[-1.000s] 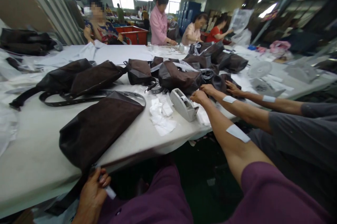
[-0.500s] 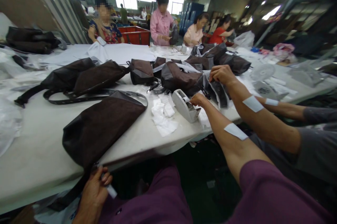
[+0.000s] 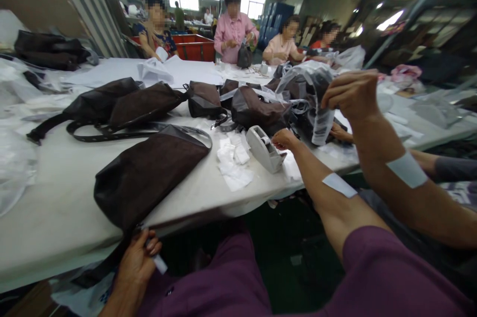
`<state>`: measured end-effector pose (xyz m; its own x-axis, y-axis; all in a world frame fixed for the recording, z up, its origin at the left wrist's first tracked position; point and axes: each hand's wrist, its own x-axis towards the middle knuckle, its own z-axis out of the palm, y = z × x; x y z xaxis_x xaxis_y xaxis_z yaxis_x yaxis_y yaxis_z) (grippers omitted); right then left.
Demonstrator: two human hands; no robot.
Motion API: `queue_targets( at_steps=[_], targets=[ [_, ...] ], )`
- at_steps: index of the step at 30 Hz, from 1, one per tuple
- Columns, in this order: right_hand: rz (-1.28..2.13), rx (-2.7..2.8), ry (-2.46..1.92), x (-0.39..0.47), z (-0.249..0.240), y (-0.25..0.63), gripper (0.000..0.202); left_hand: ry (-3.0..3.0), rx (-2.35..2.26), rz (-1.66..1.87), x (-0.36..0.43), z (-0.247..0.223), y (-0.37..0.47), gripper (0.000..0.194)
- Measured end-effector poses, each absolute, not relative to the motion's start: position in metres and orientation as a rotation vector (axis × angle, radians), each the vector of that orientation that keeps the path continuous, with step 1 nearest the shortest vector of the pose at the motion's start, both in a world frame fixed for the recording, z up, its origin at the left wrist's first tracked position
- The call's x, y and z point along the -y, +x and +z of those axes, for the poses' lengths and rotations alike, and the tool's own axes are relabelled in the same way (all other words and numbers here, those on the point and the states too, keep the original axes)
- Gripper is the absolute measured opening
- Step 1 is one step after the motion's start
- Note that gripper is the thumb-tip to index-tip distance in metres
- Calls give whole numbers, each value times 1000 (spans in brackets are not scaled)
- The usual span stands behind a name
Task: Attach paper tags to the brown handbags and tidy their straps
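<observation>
A dark brown bag [image 3: 152, 178] with black ends lies on the white table, its strap hanging over the front edge. My left hand [image 3: 139, 262] is closed on that strap near the edge, with a small white tag sticking out below the fingers. Further right, my right hand [image 3: 283, 139] is closed at the back of a grey tape dispenser [image 3: 264, 150]; what the fingertips pinch is too small to make out. Crumpled white paper [image 3: 233, 163] lies left of the dispenser. A pale patch is stuck on my right forearm.
A neighbour's hand [image 3: 350, 91] at the right lifts clear plastic [image 3: 322, 118]. More brown bags [image 3: 143, 106] lie across the table's middle. Several people stand or sit along the far side, near a red bin [image 3: 194, 47]. Plastic wrap [image 3: 17, 168] lies at the left edge.
The neighbour's hand has moved right and up, drawing the clear plastic along. My right hand has shifted slightly at the dispenser. My left hand keeps its hold on the strap.
</observation>
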<state>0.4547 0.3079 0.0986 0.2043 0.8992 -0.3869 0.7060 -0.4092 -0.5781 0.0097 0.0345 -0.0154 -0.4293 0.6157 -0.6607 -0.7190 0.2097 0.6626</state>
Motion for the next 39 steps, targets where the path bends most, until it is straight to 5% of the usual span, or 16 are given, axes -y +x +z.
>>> queue_targets(
  at_steps=[9,23,39],
  targets=[
    [949,1387,-2123,-283,119,469,11,-121,-1335,1480,-34,-15,10,15],
    [1497,990,-1932,-225,79,524,10,-100,-1357,1475,-39,-16,12,15],
    [1613,889,-1667,-215,67,526,14,-106,-1346,1483,-40,-18,13,16]
  ],
)
